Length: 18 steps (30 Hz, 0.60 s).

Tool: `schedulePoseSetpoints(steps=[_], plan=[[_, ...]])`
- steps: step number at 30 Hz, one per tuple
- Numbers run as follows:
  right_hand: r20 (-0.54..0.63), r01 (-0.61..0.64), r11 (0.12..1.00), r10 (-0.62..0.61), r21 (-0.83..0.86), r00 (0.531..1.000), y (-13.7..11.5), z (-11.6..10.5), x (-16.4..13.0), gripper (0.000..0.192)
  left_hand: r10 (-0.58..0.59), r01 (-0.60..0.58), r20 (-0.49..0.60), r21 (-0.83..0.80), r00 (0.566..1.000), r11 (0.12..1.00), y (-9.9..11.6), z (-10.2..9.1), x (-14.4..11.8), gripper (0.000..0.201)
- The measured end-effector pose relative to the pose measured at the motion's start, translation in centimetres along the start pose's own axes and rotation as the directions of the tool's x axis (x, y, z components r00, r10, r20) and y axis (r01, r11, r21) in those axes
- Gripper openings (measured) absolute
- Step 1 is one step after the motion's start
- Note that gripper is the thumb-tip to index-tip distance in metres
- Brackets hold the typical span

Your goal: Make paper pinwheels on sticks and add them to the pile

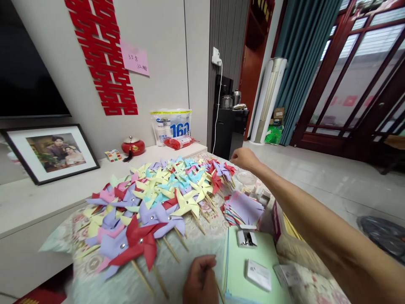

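Note:
My left hand [200,279] is at the bottom middle, its fingers curled together. A thin wooden stick [219,290] emerges from its right side and seems to be in its grip. My right hand [245,159] is stretched far forward, its fingers bent inward beyond the pinwheels; whatever they hold is hidden. Many paper pinwheels [187,202] in red, purple, yellow, pink and blue lie heaped on a floral cloth [177,278], their sticks toward me. A red pinwheel [141,241] lies nearest. Right of them is a pile of coloured paper squares [243,207].
Green paper sheets [236,261] bear an open box of small dark pieces [247,238] and a white box [258,275]. A clear round container [247,178] stands beyond the squares. On the white cabinet [19,207] are a framed photo [53,153], a red jar [133,147] and a plastic bag [171,126].

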State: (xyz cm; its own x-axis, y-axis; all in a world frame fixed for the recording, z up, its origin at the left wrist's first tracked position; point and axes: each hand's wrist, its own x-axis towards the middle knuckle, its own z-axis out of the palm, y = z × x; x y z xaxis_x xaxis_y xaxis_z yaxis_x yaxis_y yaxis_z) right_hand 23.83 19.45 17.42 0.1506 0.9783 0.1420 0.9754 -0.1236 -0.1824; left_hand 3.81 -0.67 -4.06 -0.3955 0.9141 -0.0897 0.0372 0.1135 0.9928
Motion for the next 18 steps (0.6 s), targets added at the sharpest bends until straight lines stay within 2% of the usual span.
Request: schedulePoseSetpoints(steps=[2, 4, 6, 7, 10, 13, 16, 18], plan=[[-0.050, 0.111, 0.993, -0.109, 0.046, 0.993, -1.2, -1.2, -3.5, 0.015, 0.005, -0.005, 0.002, -0.043, 1.000, 0.999, 0.3, -0.1, 0.0, 0.017], [-0.081, 0.218, 0.971, -0.210, 0.099, 0.974, -2.0, -1.4, -7.8, 0.015, -0.008, 0.010, 0.024, -0.095, 1.000, 0.995, 0.4, -0.2, 0.1, 0.018], [-0.144, 0.391, 0.895, -0.367, 0.213, 0.919, -2.2, -0.6, -12.7, 0.010, -0.004, 0.012, 0.069, -0.114, 0.998, 0.993, 0.4, -0.3, 0.2, 0.018], [-0.135, 0.423, 0.866, -0.401, 0.268, 0.906, -2.1, 0.1, -15.2, 0.009, -0.001, 0.008, 0.065, -0.108, 0.998, 0.994, 0.4, -0.4, 0.3, 0.017], [-0.012, 0.428, 0.782, -0.475, 0.453, 0.880, -1.3, 3.2, -22.2, 0.010, 0.044, -0.037, 0.069, -0.100, 0.997, 0.994, 0.6, -0.6, 0.3, 0.016], [0.166, 0.316, 0.770, -0.475, 0.554, 0.864, -0.1, 6.0, -27.4, 0.011, 0.058, -0.053, 0.041, -0.116, 0.997, 0.992, 0.8, -0.5, 0.3, 0.015], [0.269, 0.219, 0.768, -0.453, 0.602, 0.850, 1.4, 7.6, -30.4, 0.010, 0.066, -0.060, 0.042, -0.129, 0.997, 0.990, 0.7, -0.4, 0.4, 0.015], [0.286, 0.186, 0.778, -0.426, 0.601, 0.858, 2.7, 8.1, -31.2, 0.010, 0.067, -0.062, 0.040, -0.127, 0.997, 0.990, 0.6, -0.3, 0.4, 0.015]])
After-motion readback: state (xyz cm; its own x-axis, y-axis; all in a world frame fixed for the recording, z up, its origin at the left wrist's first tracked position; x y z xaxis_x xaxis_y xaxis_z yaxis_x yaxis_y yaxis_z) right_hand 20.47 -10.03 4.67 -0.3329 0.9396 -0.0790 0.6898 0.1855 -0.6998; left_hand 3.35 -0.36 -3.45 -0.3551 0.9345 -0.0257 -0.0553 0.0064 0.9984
